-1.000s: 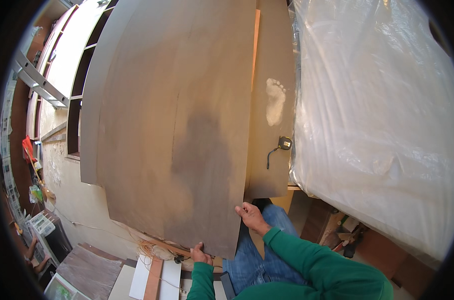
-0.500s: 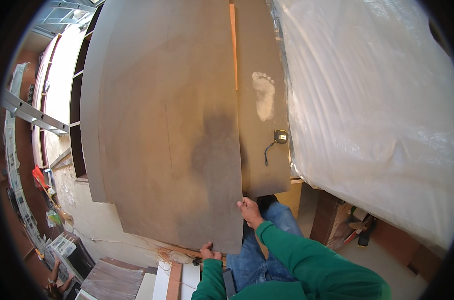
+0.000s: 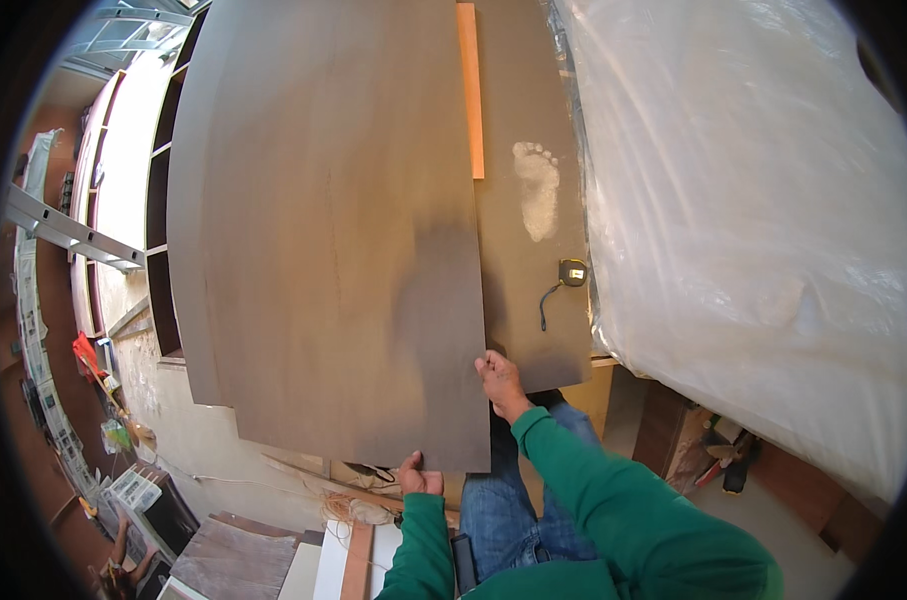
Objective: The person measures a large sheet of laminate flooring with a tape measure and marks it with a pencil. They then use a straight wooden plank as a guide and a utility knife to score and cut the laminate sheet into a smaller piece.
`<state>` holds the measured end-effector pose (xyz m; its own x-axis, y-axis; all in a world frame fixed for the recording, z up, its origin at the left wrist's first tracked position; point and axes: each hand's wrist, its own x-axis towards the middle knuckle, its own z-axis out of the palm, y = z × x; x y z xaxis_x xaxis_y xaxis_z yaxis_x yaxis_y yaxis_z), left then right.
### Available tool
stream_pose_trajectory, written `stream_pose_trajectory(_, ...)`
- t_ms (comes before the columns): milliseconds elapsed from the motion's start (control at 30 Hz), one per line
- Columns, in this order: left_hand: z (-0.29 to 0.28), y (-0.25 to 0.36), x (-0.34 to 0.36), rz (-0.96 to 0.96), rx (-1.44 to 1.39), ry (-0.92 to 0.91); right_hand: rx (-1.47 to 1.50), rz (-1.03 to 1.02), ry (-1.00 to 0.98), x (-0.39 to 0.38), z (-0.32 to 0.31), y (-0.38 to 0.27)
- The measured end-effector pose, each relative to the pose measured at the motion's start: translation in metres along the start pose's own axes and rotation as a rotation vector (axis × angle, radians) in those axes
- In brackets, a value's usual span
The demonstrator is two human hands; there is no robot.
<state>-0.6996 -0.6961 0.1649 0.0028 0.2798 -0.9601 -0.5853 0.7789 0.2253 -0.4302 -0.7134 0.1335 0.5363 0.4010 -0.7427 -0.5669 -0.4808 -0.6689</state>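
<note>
Left hand (image 3: pixel 419 476) grips the bottom edge, right hand (image 3: pixel 499 379) clasps the right edge of the large brown board (image 3: pixel 333 240), which overlies a second sheet (image 3: pixel 533 280). Board judged stiff, heavy, unwieldy; edge holds near its corner suit it.

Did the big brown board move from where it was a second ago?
Yes. The big brown board has slid left and away across the sheet beneath: the white footprint now sits clear of its right edge, with an orange strip showing beside it.
</note>
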Motion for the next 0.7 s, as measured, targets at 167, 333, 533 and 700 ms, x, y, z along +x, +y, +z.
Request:
stream_pose_trajectory(167,0.080,0.011,-0.003,0.107,0.051,-0.177,-0.062,-0.145,-0.113,0.071,-0.018,-0.053)
stream_pose_trajectory(333,0.143,0.058,-0.083,0.187,-0.034,-0.310,0.053,-0.065,0.047,0.143,-0.031,-0.165)
stream_pose_trajectory(533,0.154,0.099,-0.122,0.291,-0.171,-0.521,-0.571,-0.328,0.311,0.246,-0.041,-0.215)
stream_pose_trajectory(700,0.149,0.117,-0.146,0.439,-0.226,-0.571,-0.924,-0.386,0.476,0.260,0.027,-0.247)
